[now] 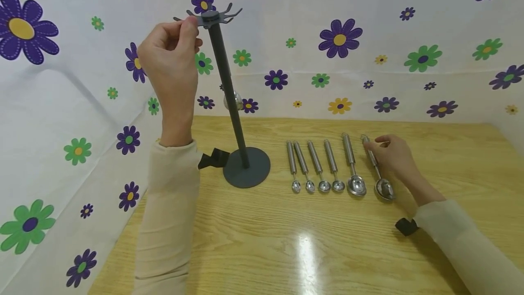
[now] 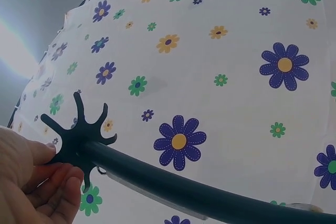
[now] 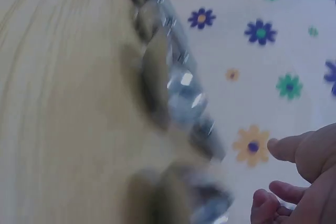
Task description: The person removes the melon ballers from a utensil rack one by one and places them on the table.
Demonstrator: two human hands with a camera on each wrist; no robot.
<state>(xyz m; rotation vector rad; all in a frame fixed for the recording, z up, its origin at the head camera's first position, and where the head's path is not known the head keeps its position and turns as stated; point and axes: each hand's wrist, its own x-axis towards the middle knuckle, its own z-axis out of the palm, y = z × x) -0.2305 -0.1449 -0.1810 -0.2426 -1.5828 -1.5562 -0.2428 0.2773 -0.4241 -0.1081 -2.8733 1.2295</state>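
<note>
My left hand [image 1: 173,53] pinches one arm of the hook ring [image 2: 79,142] at the top of a dark stand [image 1: 226,72]. Behind the post hangs a metal spoon, its bowl [image 1: 233,101] partly hidden. On the table, several metal spoons of differing sizes lie in a row, bowls toward me, including a large spoon [image 1: 357,185] second from the right. My right hand [image 1: 395,156] is at the handle of the rightmost spoon [image 1: 385,189], its thumb over the handle's upper part. In the right wrist view, thumb and fingers stand apart, and the spoons look blurred.
The stand's round base [image 1: 247,179] sits on the wooden table [image 1: 262,240], left of the spoons. A white cloth [image 1: 270,26] printed with flowers covers the wall behind and to the left. Black straps [image 1: 406,226] stick out by both cuffs.
</note>
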